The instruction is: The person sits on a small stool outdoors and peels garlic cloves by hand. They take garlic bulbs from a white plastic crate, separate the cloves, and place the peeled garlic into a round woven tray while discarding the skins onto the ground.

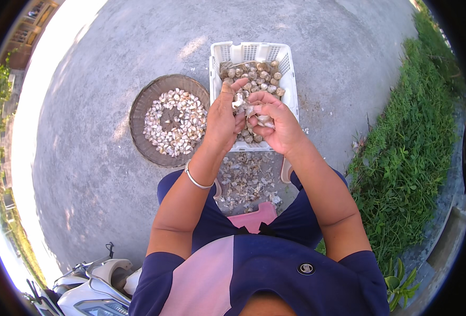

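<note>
Both of my hands meet over a white plastic crate (291,79) that holds many whole garlic bulbs (262,73). My left hand (222,118) is closed around a partly broken garlic bulb (239,101), its thumb and index finger pointing away from me. Close against it, my right hand (281,127) has curled fingers with pale garlic cloves (265,121) and papery skin in them. The fingertips of both hands touch or nearly touch at the bulb, so the exact contact is partly hidden. To the left, a round woven basket (137,124) holds loose garlic cloves (159,132).
Garlic skins (246,176) litter the concrete between my feet. A pink stool (254,217) shows between my legs. Green plants (401,142) grow along the right side. A white motor scooter (93,295) stands at the lower left.
</note>
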`<control>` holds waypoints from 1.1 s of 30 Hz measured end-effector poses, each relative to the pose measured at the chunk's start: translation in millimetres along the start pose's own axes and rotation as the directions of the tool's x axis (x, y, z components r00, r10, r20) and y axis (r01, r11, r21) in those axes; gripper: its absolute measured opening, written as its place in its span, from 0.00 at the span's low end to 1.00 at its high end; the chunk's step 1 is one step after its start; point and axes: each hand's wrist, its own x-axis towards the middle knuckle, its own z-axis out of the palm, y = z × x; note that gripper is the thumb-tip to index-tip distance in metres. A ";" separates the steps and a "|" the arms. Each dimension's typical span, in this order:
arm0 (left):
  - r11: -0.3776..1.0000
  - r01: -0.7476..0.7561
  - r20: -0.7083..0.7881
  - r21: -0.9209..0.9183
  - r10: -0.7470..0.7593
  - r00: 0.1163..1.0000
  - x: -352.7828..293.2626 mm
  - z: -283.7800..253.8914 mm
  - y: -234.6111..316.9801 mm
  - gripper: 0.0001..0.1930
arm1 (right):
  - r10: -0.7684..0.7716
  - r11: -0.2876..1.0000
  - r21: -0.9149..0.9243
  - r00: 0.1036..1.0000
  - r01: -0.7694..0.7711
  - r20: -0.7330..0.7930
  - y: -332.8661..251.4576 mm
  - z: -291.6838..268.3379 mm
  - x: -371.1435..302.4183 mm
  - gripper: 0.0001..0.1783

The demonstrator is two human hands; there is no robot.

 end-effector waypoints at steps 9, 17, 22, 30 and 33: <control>0.994 -0.052 0.085 -0.096 0.061 0.995 -6.3 2.2 9.3 0.29 | 0.070 0.987 0.156 0.975 -0.037 -0.212 6.8 -39.1 20.0 0.12; 0.980 0.019 0.374 -0.199 0.058 0.926 -15.3 -10.5 3.9 0.28 | 0.015 0.978 0.204 0.992 -0.041 0.128 70.9 -31.0 40.2 0.22; 0.948 0.058 0.374 -0.312 0.066 0.925 -16.7 -18.4 10.2 0.27 | 0.101 0.973 0.204 0.994 -0.108 0.042 34.7 10.5 36.6 0.20; 0.894 0.266 0.270 -0.360 -0.173 0.947 -9.6 -22.1 9.3 0.23 | -0.445 0.799 -0.466 0.895 0.379 -0.034 -0.8 5.5 25.6 0.08; 0.903 0.299 0.133 -0.309 -0.271 0.953 -7.6 -18.7 9.3 0.19 | -0.600 0.385 -0.747 0.762 0.542 0.243 -9.0 13.1 14.1 0.07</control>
